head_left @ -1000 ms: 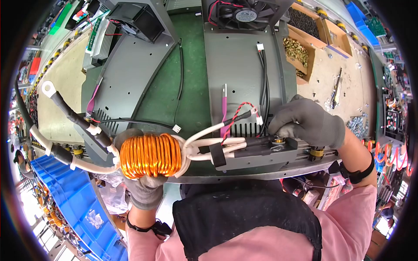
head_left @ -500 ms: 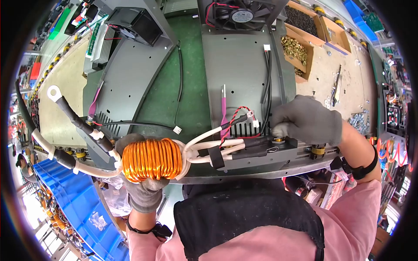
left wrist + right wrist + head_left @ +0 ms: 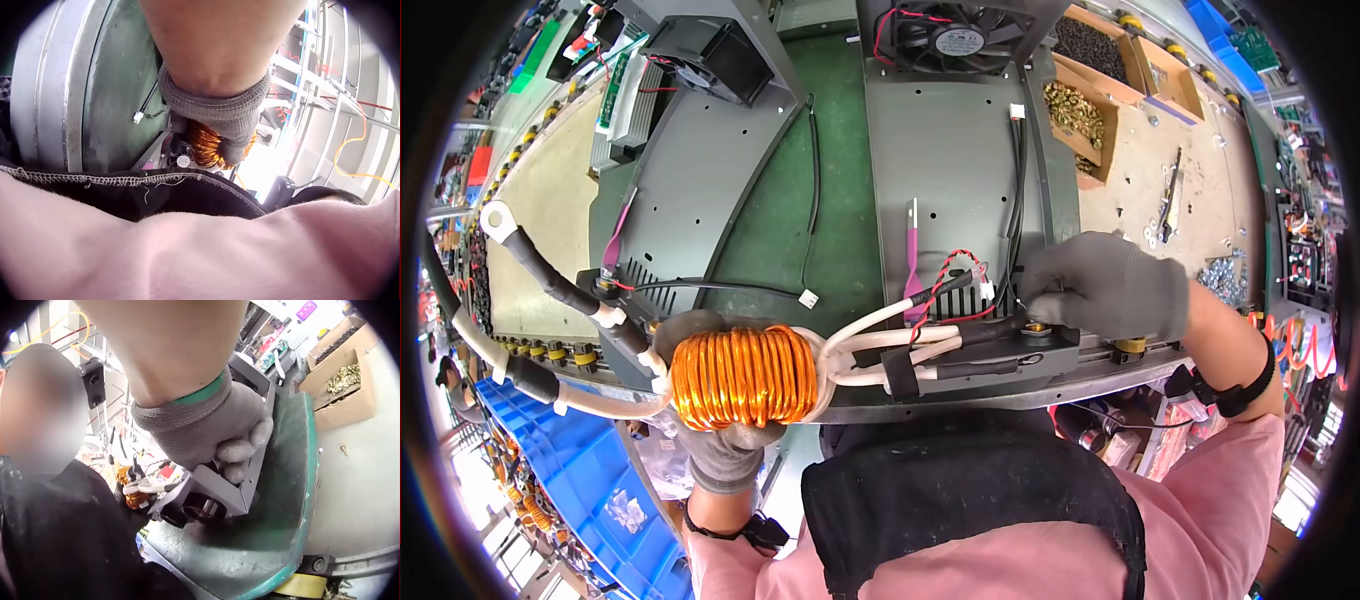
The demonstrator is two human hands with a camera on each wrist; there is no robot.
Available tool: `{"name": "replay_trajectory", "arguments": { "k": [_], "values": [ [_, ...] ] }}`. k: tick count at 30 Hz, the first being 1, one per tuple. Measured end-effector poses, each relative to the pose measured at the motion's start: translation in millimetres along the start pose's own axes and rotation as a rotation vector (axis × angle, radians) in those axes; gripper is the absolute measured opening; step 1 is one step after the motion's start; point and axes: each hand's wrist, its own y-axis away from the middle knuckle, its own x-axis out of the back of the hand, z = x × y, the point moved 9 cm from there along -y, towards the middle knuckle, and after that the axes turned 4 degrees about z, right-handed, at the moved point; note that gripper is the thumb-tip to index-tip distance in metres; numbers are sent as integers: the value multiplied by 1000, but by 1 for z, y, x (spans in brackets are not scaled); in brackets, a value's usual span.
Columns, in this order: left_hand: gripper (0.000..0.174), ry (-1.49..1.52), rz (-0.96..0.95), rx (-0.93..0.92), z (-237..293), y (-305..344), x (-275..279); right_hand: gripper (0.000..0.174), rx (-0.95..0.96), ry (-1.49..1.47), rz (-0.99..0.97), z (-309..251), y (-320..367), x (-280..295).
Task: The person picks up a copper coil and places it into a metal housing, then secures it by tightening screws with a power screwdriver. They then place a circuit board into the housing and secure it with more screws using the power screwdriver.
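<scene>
My gloved left hand (image 3: 728,448) grips a coil of orange copper wire (image 3: 745,376) from beneath, fingers curled round its ring. In the left wrist view, the grey glove (image 3: 215,115) covers part of the coil. White leads (image 3: 890,335) with black sleeves run from it to the right. My gloved right hand (image 3: 1108,288) has its fingers curled at a small brass-coloured screw (image 3: 1036,327), over the end of the upper sleeved lead on a grey metal bracket (image 3: 1055,350). Its fingertips partly hide the screw. A lower lead ends in a loose ring lug (image 3: 1030,360) beside the bracket.
Two grey metal panels with black fans (image 3: 960,40) lie ahead on the green surface (image 3: 840,180). Cardboard boxes (image 3: 1105,150) of brass screws and dark parts stand at the right. Heavy leads with a ring lug (image 3: 498,220) stick out left, above a blue bin (image 3: 590,480).
The coil has shifted slightly left and down. The lower lead has swung down from the bracket, baring its ring lug. My right hand stays at the screw, its wrist slightly lower.
</scene>
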Motion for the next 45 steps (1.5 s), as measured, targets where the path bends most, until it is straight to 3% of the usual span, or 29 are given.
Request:
{"name": "replay_trajectory", "arguments": {
  "k": [4, 6, 7, 9, 13, 16, 19, 21, 24, 26, 28, 32, 35, 39, 42, 44, 45],
  "values": [
    [99, -153, -197, 3, 32, -3, -37, 18, -40, -184, -92, 4, -2, 0],
    [97, -195, -247, 4, 34, -1, -44, 21, 136, -174, -74, -9, -6, 0],
    [99, -229, -195, 8, 34, -1, -39, 21, 137, -176, -74, -9, -5, 0],
    [100, -265, -141, 13, 30, 3, -28, 21, -23, -193, -101, 3, -3, -3],
    [97, -316, -200, 59, 31, 0, -35, 23, -59, -208, -124, 2, -3, -2],
    [92, -560, -213, -35, 28, -4, -26, 18, -142, -223, -179, 15, -7, -12],
    [89, -366, -194, -49, 19, -2, -27, 25, -12, 40, -66, 5, -10, -8],
    [89, -403, -222, -54, 26, -3, -29, 43, -150, 280, -64, 4, -9, -5],
    [90, -483, -270, -60, 28, -2, -29, 51, -298, 225, -127, 0, -5, -1],
    [106, -17, -158, 82, 13, -8, -14, 50, -225, 190, -84, -5, -2, 6],
    [106, -28, -153, 78, 14, -8, -14, 41, -98, 122, 75, -8, 0, 21],
    [106, 42, -87, 61, -3, -5, 1, 33, 69, -59, 93, -10, 8, 13],
    [98, -143, -148, -21, 12, -8, -9, 34, 61, -94, 262, -4, 10, 23],
    [91, -426, -239, -145, 30, -6, -26, 37, 57, -59, 129, -5, 13, 10],
    [94, -409, -125, -38, 31, -4, -25, 44, 91, -123, 161, 0, 14, 7],
    [107, -156, -104, 134, 37, -6, -34, 45, 71, -132, 158, -2, 17, 7],
    [107, -156, -99, 126, 41, -7, -37, 46, 54, -139, 152, -3, 18, 8]
  ]
}}
